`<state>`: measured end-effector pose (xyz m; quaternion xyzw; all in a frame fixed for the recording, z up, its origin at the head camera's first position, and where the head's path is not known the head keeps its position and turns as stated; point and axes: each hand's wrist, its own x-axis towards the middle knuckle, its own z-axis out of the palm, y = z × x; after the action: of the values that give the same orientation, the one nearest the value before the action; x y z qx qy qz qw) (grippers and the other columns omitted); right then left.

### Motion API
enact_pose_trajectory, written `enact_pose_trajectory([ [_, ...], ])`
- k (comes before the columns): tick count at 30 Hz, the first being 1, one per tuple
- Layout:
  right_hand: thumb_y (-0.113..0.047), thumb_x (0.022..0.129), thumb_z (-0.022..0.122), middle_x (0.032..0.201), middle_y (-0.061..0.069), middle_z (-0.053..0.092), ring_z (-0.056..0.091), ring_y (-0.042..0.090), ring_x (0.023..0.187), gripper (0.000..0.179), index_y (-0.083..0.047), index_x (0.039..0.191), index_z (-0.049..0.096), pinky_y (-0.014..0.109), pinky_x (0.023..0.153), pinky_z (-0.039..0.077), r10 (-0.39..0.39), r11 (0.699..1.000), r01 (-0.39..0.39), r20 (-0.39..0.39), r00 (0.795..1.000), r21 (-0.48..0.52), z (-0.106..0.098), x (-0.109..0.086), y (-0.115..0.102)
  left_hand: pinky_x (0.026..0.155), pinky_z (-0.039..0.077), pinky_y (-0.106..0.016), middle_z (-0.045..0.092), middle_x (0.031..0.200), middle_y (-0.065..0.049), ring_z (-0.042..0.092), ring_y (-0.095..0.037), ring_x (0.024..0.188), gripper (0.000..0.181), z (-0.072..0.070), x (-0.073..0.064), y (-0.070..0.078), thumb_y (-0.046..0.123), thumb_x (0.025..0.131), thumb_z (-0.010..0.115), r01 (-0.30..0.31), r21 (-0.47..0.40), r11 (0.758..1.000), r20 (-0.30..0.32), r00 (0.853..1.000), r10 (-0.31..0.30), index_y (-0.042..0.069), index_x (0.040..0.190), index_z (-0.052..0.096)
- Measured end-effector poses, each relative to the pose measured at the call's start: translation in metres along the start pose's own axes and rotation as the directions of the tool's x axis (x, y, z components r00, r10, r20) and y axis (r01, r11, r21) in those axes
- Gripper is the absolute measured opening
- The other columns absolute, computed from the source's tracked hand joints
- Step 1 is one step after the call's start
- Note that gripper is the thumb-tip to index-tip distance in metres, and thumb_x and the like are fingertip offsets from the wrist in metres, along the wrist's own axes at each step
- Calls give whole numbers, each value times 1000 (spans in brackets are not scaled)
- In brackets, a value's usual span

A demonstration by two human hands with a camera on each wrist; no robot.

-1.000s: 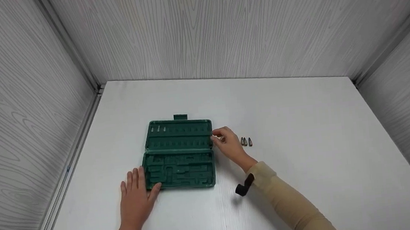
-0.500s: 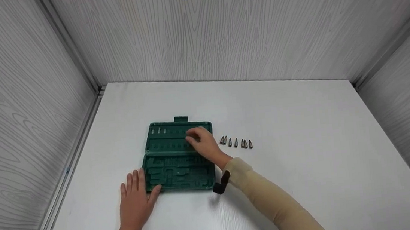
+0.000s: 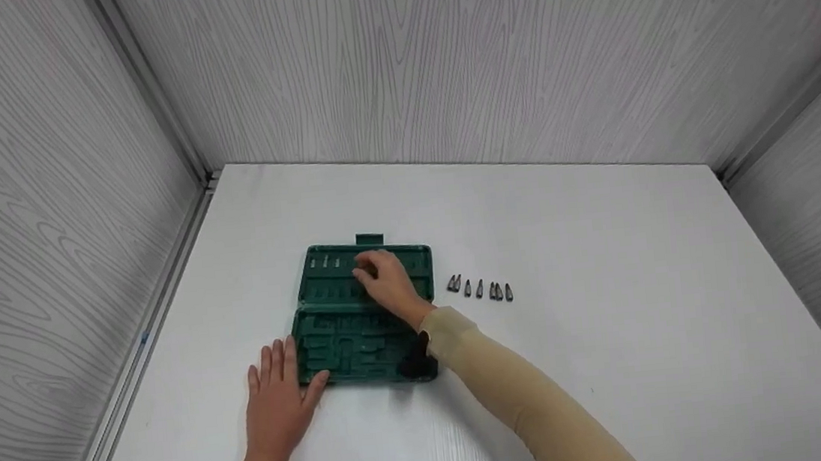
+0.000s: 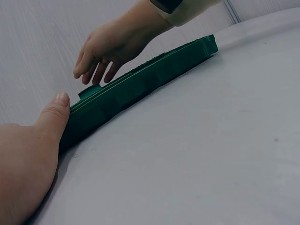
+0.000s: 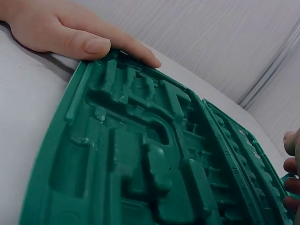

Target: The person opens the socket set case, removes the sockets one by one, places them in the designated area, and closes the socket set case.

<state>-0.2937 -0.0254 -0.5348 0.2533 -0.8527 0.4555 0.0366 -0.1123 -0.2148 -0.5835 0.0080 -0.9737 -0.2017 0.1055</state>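
An open green plastic tool case (image 3: pixel 351 357) lies on the white table, moulded hollows in its near half and rows of small slots in its far half. My left hand (image 3: pixel 275 413) rests flat at its near left corner, thumb over the front rim. My right hand (image 3: pixel 391 283) is over the far half, thumb and fingertips pinched together; the small bit between them is hidden by the fingers. Left of those fingertips, several silver bits (image 3: pixel 325 262) sit in the top row of slots. To the right of the case, several tapered screwdriver bits (image 3: pixel 479 288) lie in a loose row.
A latch tab (image 3: pixel 370 239) sticks out from the case's far edge. Grey wood-grain panels (image 3: pixel 395 66) stand behind the table and on both sides. The right sleeve (image 3: pixel 516 386) passes over the table's front, and a black wrist camera (image 3: pixel 417 361) overlaps the case's near right corner.
My right hand has moved left from the case's right edge to over the upper slots, uncovering more of the loose bits. My left hand has stayed at the near left corner.
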Motion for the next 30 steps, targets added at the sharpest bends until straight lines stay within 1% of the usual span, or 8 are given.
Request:
enact_pose_trajectory([
  [4,-17,94,57,103,5,60,54,16,94,27,-1,115,62,30,81,46,3,1000,-3,0,1000,-24,1,6,2,108,8,-55,23,149,-22,14,-38,138,85,2,1,1,62,90,40,-6,3,1000,-12,1000,6,2,148,20],
  [11,-19,94,57,109,6,58,51,16,99,30,-3,119,60,30,85,44,25,998,-20,90,996,-66,9,13,2,108,8,-55,22,149,-22,13,-37,138,85,0,-1,1,62,91,39,6,12,1000,18,1000,-6,2,148,19],
  [15,-18,94,56,111,7,58,51,18,102,30,-3,119,59,31,86,44,28,998,-21,102,994,-67,13,18,-2,108,8,-55,22,149,-22,13,-37,138,84,-1,-2,1,62,91,38,9,10,1000,25,1000,-9,2,148,19],
  [18,-19,95,55,113,7,58,52,19,104,31,-3,121,59,33,88,43,44,998,-37,119,992,-60,16,22,-3,108,8,-55,22,149,-22,13,-37,138,85,-1,-4,2,62,91,38,17,4,1000,26,1000,-17,2,148,18],
  [21,-20,95,55,114,6,58,51,19,108,31,-6,122,59,38,95,38,91,994,-81,132,987,-75,19,26,-2,108,7,-54,21,150,-21,11,-36,139,85,0,-4,2,63,91,36,32,4,999,39,999,-32,3,148,18],
  [25,-21,95,56,115,4,58,48,22,113,31,-9,123,59,46,101,29,167,980,-152,125,978,-126,21,31,-2,109,6,-54,20,150,-21,10,-36,139,87,1,-3,3,65,90,34,35,6,999,61,998,-35,4,149,16],
  [30,-25,95,55,121,4,56,44,24,118,34,-12,126,57,48,102,26,238,959,-209,139,961,-191,24,40,-6,109,7,-54,21,150,-21,10,-35,139,86,-2,0,1,65,90,34,26,14,1000,39,999,-27,4,149,17],
])
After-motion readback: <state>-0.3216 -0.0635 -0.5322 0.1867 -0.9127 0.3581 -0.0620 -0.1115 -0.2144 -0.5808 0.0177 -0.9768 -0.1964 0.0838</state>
